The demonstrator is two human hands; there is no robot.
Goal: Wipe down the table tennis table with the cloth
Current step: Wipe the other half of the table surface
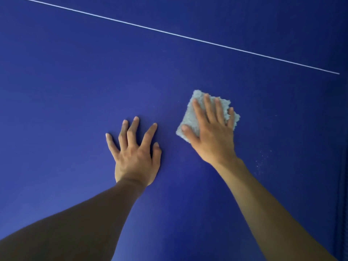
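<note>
Head view looks down on a blue worktop [75, 81] that fills the scene, with a thin white line [178, 35] slanting from the far left toward the right. Left of centre, the left hand [134, 157] rests palm-down on the bare surface; its grip is wide, the fingers [135, 121] spread and slightly arched, holding nothing. Just to its right, apart from it, lies the cloth [189, 120], a pale, fluffy folded pad flat on the worktop. The right hand [212, 132] lies on top of the cloth and presses it down with straight fingers [208, 102] pointing away, thumb laid across the pad's near-left corner; this grip is flat and not curled round the fabric. Right of that forearm, a scatter of pale specks [261, 162] dots the surface. Both forearms are bare.
</note>
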